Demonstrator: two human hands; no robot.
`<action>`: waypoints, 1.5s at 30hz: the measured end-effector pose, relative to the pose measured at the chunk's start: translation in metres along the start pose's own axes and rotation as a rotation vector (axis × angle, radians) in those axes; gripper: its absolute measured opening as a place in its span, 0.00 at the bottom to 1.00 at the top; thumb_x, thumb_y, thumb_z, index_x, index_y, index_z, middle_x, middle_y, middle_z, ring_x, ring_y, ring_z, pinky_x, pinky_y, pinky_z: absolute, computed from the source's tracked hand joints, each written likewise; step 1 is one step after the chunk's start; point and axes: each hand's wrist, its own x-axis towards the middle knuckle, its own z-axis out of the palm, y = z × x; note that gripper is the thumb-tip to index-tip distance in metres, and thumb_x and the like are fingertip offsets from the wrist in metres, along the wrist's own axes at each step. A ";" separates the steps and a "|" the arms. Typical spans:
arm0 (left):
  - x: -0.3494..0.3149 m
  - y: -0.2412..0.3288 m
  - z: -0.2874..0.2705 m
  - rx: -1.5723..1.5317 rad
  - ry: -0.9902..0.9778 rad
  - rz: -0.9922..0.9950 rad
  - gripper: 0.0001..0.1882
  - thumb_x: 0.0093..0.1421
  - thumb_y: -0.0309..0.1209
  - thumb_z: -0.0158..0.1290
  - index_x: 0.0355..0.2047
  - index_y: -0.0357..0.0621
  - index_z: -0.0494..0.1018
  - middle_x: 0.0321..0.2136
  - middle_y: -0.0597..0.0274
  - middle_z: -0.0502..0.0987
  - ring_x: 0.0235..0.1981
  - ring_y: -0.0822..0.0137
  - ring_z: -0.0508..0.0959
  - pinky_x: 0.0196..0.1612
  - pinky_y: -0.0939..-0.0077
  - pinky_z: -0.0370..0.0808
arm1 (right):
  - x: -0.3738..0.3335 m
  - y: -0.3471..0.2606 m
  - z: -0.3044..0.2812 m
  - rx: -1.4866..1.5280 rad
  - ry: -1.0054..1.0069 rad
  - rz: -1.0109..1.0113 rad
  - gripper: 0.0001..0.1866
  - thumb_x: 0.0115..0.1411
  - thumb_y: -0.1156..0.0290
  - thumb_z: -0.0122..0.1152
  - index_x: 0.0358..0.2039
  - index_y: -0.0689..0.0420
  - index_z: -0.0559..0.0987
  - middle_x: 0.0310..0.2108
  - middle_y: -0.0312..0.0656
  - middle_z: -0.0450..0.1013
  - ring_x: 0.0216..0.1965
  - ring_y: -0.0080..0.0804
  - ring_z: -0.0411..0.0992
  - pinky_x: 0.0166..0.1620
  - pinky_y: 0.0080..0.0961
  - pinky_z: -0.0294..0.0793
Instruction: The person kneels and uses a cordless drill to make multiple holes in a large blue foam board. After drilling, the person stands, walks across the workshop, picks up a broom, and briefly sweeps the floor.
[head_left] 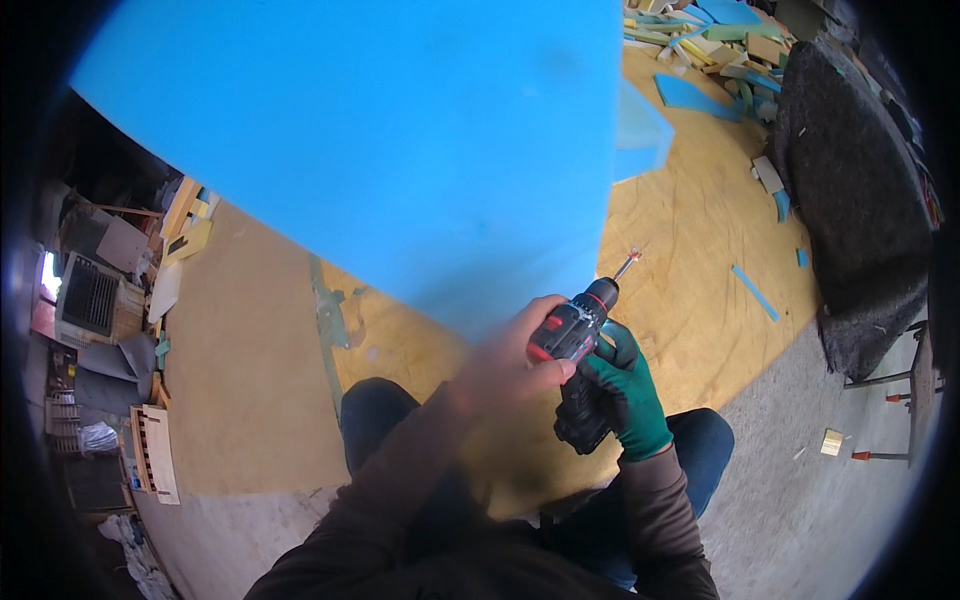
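Note:
A black and red cordless drill (572,334) is held between my two hands over the wooden work surface, its thin bit pointing away and to the right. My right hand (636,400), in a dark green glove, grips the drill by its handle side. My bare left hand (505,352), blurred at the wrist, has its fingers and thumb closed about the drill's rear body. Just beyond the drill, a large blue foam sheet (370,140) rises across the upper middle of the view. A smaller pale blue foam piece (640,135) shows at its right edge.
The yellowish wooden surface (690,230) spreads under my hands, with a narrow blue foam strip (755,292) on it. Foam scraps (700,45) pile up at the far right. A dark padded block (850,190) stands at the right. A brown board (235,370) lies at left.

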 end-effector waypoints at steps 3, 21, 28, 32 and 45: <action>-0.002 0.005 0.004 -0.108 0.069 -0.023 0.40 0.59 0.38 0.64 0.67 0.39 0.60 0.52 0.53 0.73 0.50 0.63 0.77 0.51 0.66 0.76 | 0.000 0.010 0.011 -0.263 0.030 -0.170 0.29 0.65 0.80 0.59 0.66 0.57 0.65 0.51 0.37 0.73 0.47 0.24 0.74 0.49 0.23 0.76; 0.022 -0.010 -0.057 0.950 0.615 0.279 0.29 0.64 0.30 0.59 0.65 0.45 0.68 0.33 0.53 0.79 0.34 0.51 0.79 0.39 0.59 0.76 | -0.003 0.036 0.018 -0.693 0.074 -0.437 0.17 0.60 0.72 0.68 0.51 0.55 0.81 0.40 0.40 0.81 0.39 0.35 0.80 0.43 0.34 0.78; 0.015 -0.015 -0.070 1.096 0.530 0.258 0.30 0.63 0.28 0.57 0.66 0.50 0.67 0.37 0.55 0.78 0.39 0.51 0.78 0.42 0.57 0.71 | 0.002 0.028 0.029 -0.563 -0.227 -0.248 0.28 0.71 0.78 0.52 0.69 0.56 0.62 0.61 0.42 0.68 0.60 0.36 0.70 0.59 0.35 0.76; 0.012 -0.016 -0.066 1.198 0.540 0.272 0.29 0.64 0.26 0.55 0.66 0.51 0.66 0.40 0.55 0.78 0.42 0.52 0.77 0.45 0.57 0.69 | 0.006 0.024 0.043 -0.448 -0.209 -0.232 0.28 0.69 0.73 0.56 0.68 0.56 0.63 0.61 0.43 0.68 0.60 0.38 0.70 0.58 0.35 0.75; 0.013 -0.019 -0.065 1.139 0.572 0.280 0.31 0.62 0.24 0.56 0.66 0.47 0.66 0.38 0.59 0.77 0.40 0.56 0.77 0.42 0.61 0.66 | 0.032 0.031 0.059 -0.770 -0.093 -0.452 0.26 0.64 0.73 0.64 0.62 0.56 0.71 0.54 0.42 0.73 0.52 0.34 0.74 0.53 0.30 0.76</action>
